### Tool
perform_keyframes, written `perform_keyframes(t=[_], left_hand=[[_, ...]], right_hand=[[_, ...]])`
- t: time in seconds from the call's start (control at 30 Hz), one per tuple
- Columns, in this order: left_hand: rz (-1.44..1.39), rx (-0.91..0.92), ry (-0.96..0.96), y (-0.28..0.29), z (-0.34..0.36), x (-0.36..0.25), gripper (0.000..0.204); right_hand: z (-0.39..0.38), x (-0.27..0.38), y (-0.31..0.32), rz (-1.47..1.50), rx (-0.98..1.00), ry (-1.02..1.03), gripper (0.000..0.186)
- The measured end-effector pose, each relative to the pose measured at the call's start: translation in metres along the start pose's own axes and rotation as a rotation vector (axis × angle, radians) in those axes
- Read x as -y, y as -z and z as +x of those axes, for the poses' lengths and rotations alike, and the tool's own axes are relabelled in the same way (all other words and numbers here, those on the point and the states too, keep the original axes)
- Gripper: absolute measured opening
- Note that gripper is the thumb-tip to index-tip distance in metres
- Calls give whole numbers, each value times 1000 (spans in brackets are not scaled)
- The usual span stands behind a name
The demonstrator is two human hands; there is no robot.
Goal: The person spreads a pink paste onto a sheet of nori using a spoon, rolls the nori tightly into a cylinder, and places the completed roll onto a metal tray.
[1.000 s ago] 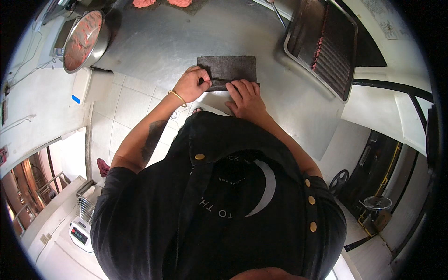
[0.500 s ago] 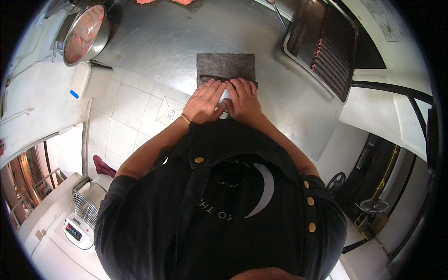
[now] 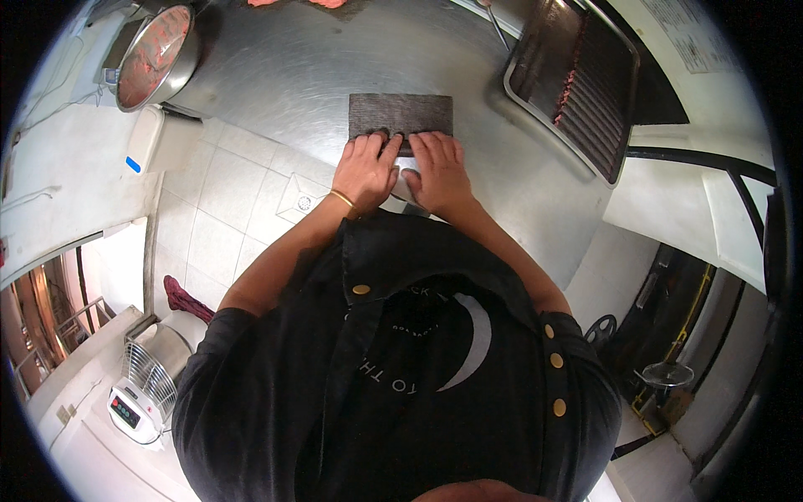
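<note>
On the steel table lies a dark grey-brown, finely ribbed rectangular sheet [image 3: 401, 110], its far part flat and bare. The near edge looks rolled into a dark ridge, mostly covered by my fingers. My left hand [image 3: 365, 174] is at the left of this edge, fingers side by side and curled onto it, thumb tucked close to the body side. My right hand [image 3: 441, 173] grips the right half in the same way. Between the two hands a strip of the ridge shows. What lies inside the roll, if anything, is hidden.
At the right, a metal tray [image 3: 512, 82] holds several dark rolls [image 3: 604, 109] in rows, with reddish bits along their ends. A steel bowl [image 3: 186, 74] smeared with pink-red paste stands at the far left. Pink-red stuff [image 3: 328, 2] shows at the far edge. A fan [image 3: 150, 368] is at lower left.
My hands have moved slightly apart, and my fingers are more curled over the sheet's near edge. The whole view has shifted slightly.
</note>
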State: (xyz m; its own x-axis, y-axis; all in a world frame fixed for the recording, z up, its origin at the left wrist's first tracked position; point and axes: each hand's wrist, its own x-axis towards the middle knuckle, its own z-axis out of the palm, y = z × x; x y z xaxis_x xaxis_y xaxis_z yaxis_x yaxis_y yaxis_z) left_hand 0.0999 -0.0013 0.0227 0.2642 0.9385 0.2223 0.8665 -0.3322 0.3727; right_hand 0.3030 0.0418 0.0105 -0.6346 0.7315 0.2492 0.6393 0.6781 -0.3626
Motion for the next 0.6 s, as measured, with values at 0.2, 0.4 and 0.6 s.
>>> perform_keyframes(t=[0.2, 0.4, 0.6], left_hand=[[44, 136, 41, -2, 6, 5, 51], [58, 89, -42, -7, 14, 1, 51], [26, 107, -48, -18, 22, 4, 46]], right_hand=[[-21, -18, 13, -80, -27, -84, 61], [-17, -23, 2, -116, 8, -66, 56], [-17, -27, -4, -150, -27, -83, 56]])
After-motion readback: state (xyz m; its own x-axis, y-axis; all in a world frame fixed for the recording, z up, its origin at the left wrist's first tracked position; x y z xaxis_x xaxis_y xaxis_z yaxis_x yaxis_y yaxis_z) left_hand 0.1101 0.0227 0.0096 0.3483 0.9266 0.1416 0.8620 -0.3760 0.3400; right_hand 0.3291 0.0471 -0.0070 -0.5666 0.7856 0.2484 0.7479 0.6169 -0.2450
